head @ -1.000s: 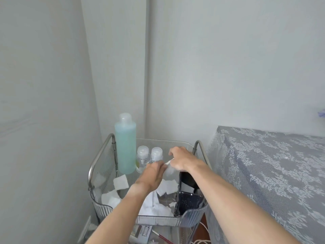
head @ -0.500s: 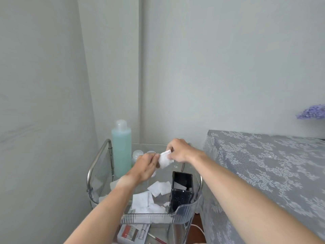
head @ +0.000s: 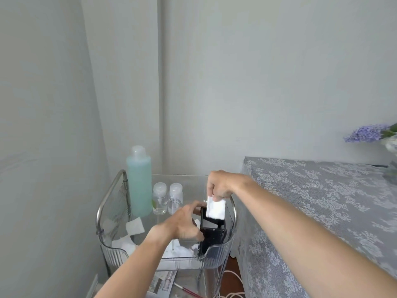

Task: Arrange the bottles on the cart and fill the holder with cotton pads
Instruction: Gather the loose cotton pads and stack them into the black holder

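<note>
Teal bottle (head: 139, 181), blk holder (head: 212, 235), wht pads (head: 216, 208)

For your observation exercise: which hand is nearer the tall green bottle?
Left. The left hand is just right of the tall green bottle; the right hand is farther right, above the black holder.

left hand (head: 182, 222) | right hand (head: 221, 186) | both forearms bare (no sleeves, no jewellery)
</note>
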`<action>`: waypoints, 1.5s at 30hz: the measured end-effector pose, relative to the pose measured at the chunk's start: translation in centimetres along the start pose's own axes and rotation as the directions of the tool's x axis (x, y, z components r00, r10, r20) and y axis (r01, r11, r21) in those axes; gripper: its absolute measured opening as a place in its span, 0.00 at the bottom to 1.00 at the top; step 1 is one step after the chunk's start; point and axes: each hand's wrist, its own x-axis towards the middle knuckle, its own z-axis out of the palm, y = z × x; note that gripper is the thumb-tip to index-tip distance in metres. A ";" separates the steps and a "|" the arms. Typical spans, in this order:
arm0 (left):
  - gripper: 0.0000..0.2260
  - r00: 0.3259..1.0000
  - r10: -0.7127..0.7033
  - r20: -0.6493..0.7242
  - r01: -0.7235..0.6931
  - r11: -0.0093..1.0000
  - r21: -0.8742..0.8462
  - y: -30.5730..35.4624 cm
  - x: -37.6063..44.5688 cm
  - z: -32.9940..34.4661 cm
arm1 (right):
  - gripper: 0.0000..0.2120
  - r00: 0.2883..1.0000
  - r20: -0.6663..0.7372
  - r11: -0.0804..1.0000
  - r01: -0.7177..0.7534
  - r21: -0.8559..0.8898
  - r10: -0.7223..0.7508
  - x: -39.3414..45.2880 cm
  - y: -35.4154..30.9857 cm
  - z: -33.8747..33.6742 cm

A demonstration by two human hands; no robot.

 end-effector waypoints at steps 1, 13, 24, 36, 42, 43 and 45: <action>0.41 1.000 -0.009 -0.009 0.008 1.000 -0.012 -0.1 0.0 0.0 | 0.15 1.000 0.003 1.000 0.002 -0.029 -0.002 0.0 -0.1 0.4; 0.47 0.998 -0.068 0.014 0.067 0.997 0.048 -0.5 -0.8 -0.6 | 0.10 0.997 -0.072 0.999 0.029 0.046 -0.026 1.5 -0.7 5.1; 0.36 0.985 -0.171 0.021 0.155 0.934 0.322 -3.3 -0.7 0.0 | 0.11 0.965 -0.260 0.997 0.015 -0.072 -0.034 -0.4 -0.8 6.9; 0.19 0.980 -0.107 -0.168 0.191 0.745 0.639 -4.3 0.2 1.0 | 0.18 0.942 -0.328 0.981 -0.012 0.192 0.076 2.1 -1.9 7.0; 0.18 0.999 0.024 0.031 -0.039 0.470 0.882 -4.7 0.6 3.7 | 0.27 0.950 -0.286 0.989 -0.091 0.116 0.121 4.2 -1.9 8.5; 0.17 0.999 0.028 0.040 -0.048 0.455 0.889 -4.6 0.7 4.0 | 0.28 0.952 -0.282 0.989 -0.094 0.110 0.122 4.3 -1.8 8.6; 0.16 0.999 0.028 0.044 -0.052 0.441 0.896 -4.5 0.8 4.3 | 0.29 0.955 -0.274 0.991 -0.091 0.102 0.116 4.4 -1.7 9.0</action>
